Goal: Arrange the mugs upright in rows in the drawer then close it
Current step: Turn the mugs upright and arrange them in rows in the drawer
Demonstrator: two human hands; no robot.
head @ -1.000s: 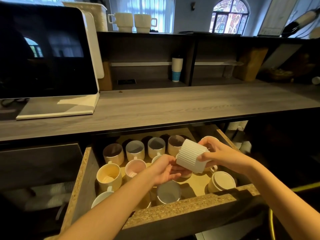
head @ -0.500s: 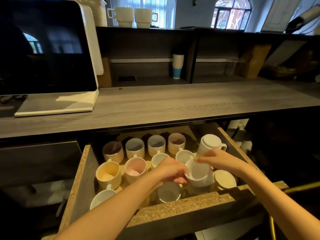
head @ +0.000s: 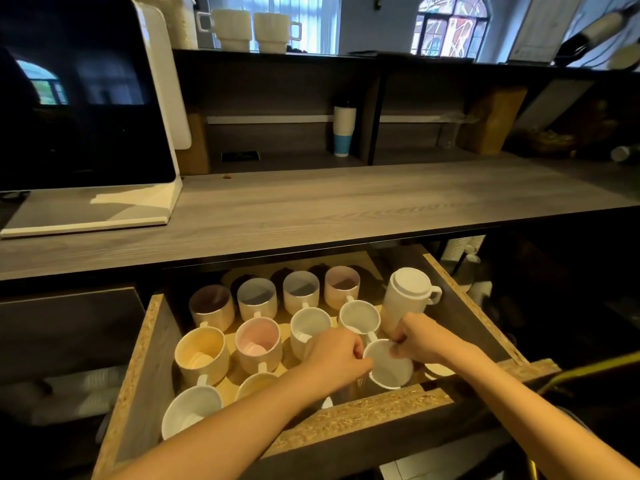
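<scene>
Daylight is coming through the arched window (head: 450, 29); the drawer (head: 363, 417) is glowing warmly, its surroundings are sinking into shadow, edges are bending, perhaps blurring.

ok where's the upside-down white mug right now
In the head view, the upside-down white mug stands near the right wall of the drawer, just beyond the right hand.
</scene>
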